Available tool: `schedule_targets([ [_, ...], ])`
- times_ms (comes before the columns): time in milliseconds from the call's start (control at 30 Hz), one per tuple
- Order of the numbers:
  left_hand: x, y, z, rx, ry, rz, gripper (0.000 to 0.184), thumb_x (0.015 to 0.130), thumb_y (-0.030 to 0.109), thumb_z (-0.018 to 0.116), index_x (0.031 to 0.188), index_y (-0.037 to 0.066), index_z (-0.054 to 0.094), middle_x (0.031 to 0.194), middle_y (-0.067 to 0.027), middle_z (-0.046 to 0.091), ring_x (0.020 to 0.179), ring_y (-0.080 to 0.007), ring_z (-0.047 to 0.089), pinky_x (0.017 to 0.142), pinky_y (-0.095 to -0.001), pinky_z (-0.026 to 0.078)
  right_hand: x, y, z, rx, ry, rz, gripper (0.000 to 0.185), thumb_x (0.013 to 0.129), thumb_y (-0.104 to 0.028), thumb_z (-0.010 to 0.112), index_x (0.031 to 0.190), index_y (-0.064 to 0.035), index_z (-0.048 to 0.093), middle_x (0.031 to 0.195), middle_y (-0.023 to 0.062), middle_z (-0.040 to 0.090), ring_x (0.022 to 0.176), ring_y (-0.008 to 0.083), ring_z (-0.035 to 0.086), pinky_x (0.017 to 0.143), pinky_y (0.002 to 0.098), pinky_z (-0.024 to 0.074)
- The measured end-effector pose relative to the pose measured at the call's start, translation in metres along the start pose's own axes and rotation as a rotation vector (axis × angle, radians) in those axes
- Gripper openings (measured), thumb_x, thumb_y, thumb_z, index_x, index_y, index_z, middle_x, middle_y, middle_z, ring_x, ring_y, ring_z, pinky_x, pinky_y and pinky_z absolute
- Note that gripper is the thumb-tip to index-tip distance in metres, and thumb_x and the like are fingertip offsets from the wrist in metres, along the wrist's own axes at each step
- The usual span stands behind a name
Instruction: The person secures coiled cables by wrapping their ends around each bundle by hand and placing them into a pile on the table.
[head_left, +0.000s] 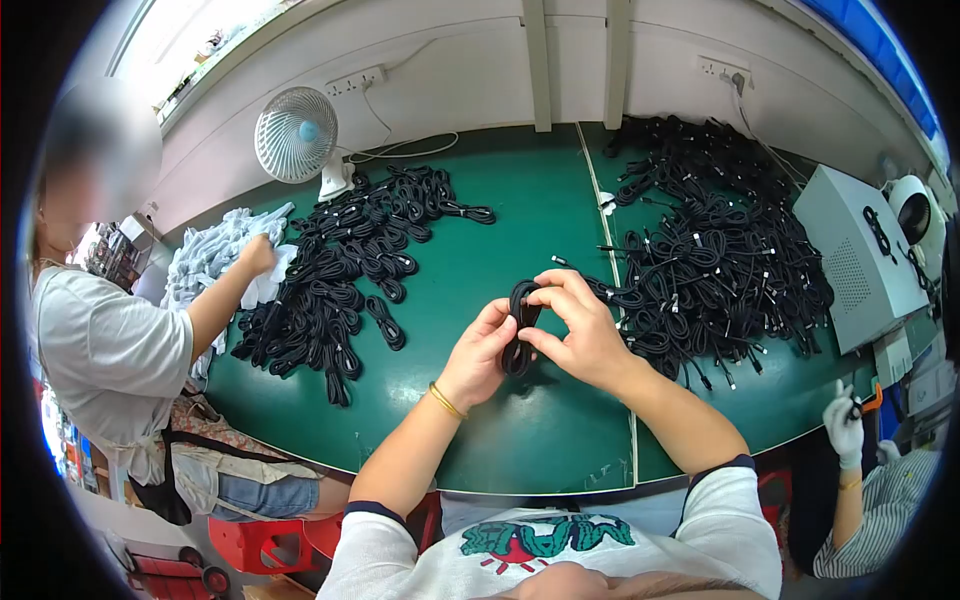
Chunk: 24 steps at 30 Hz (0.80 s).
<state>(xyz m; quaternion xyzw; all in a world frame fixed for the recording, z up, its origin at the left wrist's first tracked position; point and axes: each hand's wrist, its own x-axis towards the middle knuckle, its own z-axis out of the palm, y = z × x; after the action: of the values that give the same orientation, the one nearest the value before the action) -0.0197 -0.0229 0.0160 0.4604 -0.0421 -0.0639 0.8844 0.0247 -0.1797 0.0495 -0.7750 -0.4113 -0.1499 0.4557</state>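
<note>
Between my two hands is a coiled black cable (pixel 518 358), held upright above the green table. My left hand (pixel 482 350), with a gold bangle at the wrist, pinches the coil from the left side. On the right side, the fingers and thumb of my right hand (pixel 580 330) close round the upper part of the same coil. A cable end with a metal plug (pixel 562 261) sticks out just beyond my right hand. To the right lies a big heap of loose black cables (pixel 690 290). Several bundled black cables (pixel 330 270) are piled to the left.
A white fan (pixel 298 135) stands at the back left. One person at the left reaches to a pile of pale gloves (pixel 215 250). At the far right are a grey metal box (pixel 860 260) and another person's gloved hand (pixel 845 425). The green table (pixel 510 440) has a seam right of centre.
</note>
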Motion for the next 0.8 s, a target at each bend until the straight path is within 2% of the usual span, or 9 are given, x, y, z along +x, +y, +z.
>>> schedule_targets([
  [100,-0.002,0.002,-0.007,-0.054,-0.043,-0.092,0.021,0.089,0.019,0.047,0.108,0.010,0.046,0.102,0.0004,0.051,0.092,-0.0093,0.051,0.079,-0.0246,0.043,-0.003,-0.001,0.009,-0.023,0.059,0.030,0.034,0.065,-0.013,0.072,0.093,-0.0033,0.054,0.103,0.0133,0.049,0.090,0.0278,0.053,0.074,0.0334,0.0448],
  [167,0.000,-0.002,-0.008,0.000,-0.016,-0.057,0.019,0.089,0.018,0.048,0.107,0.010,0.047,0.102,0.0002,0.052,0.092,-0.0093,0.051,0.080,-0.0253,0.042,-0.005,-0.005,0.014,-0.021,0.108,0.149,0.035,0.065,-0.015,0.071,0.093,-0.0027,0.054,0.100,0.0119,0.048,0.081,0.0284,0.055,0.065,0.0344,0.0466],
  [267,0.004,-0.013,-0.013,0.100,0.084,0.087,0.019,0.089,0.014,0.049,0.105,0.006,0.051,0.098,0.0005,0.053,0.089,-0.0075,0.049,0.080,-0.0226,0.040,-0.007,0.000,0.021,-0.043,0.143,0.095,0.035,0.064,-0.011,0.070,0.094,-0.0016,0.053,0.101,0.0139,0.046,0.082,0.0277,0.056,0.064,0.0330,0.0482],
  [400,0.004,-0.016,-0.004,0.150,0.012,0.151,0.018,0.090,0.013,0.046,0.105,0.003,0.050,0.098,0.0000,0.052,0.090,-0.0068,0.046,0.083,-0.0214,0.037,-0.005,-0.002,0.016,0.179,0.145,0.222,0.021,0.064,-0.004,0.068,0.078,-0.0019,0.053,0.095,0.0114,0.044,0.077,0.0213,0.053,0.059,0.0292,0.0466],
  [500,0.009,-0.032,-0.010,0.246,0.050,0.155,0.020,0.093,0.020,0.040,0.104,0.004,0.044,0.093,-0.0040,0.053,0.084,-0.0112,0.054,0.078,-0.0248,0.044,-0.007,-0.005,0.019,0.026,0.180,0.120,0.019,0.062,-0.006,0.067,0.073,-0.0047,0.052,0.093,0.0120,0.043,0.069,0.0220,0.052,0.055,0.0309,0.0441],
  [567,0.005,-0.024,-0.001,0.167,0.110,0.092,0.019,0.093,0.018,0.038,0.103,0.004,0.045,0.092,-0.0004,0.049,0.085,-0.0063,0.045,0.078,-0.0218,0.038,-0.008,-0.007,0.021,-0.071,0.187,0.055,0.019,0.062,-0.007,0.067,0.072,-0.0055,0.052,0.093,0.0123,0.043,0.068,0.0234,0.052,0.054,0.0323,0.0440],
  [667,0.001,-0.013,0.009,0.031,0.170,0.017,0.018,0.094,0.020,0.036,0.099,0.006,0.045,0.090,-0.0005,0.049,0.082,-0.0055,0.044,0.074,-0.0204,0.039,-0.007,-0.009,0.025,-0.170,0.184,-0.054,0.019,0.064,-0.008,0.066,0.071,-0.0045,0.049,0.081,0.0105,0.048,0.062,0.0220,0.054,0.051,0.0325,0.0435],
  [700,0.003,-0.022,0.000,0.087,0.173,0.051,0.017,0.094,0.021,0.036,0.098,0.006,0.044,0.089,-0.0005,0.048,0.078,-0.0068,0.047,0.071,-0.0214,0.041,-0.009,-0.007,0.027,-0.043,0.068,0.095,0.018,0.067,-0.007,0.062,0.072,-0.0035,0.046,0.067,0.0094,0.051,0.054,0.0227,0.054,0.048,0.0318,0.0436],
  [800,-0.001,-0.017,0.009,0.103,0.139,-0.004,0.024,0.091,0.031,0.042,0.098,0.008,0.043,0.082,-0.0016,0.050,0.064,-0.0084,0.051,0.049,-0.0230,0.046,-0.006,-0.013,0.017,0.304,-0.125,0.383,0.013,0.074,0.000,0.055,0.082,-0.0014,0.046,0.062,0.0025,0.051,0.051,0.0038,0.050,0.042,0.0205,0.0371],
])
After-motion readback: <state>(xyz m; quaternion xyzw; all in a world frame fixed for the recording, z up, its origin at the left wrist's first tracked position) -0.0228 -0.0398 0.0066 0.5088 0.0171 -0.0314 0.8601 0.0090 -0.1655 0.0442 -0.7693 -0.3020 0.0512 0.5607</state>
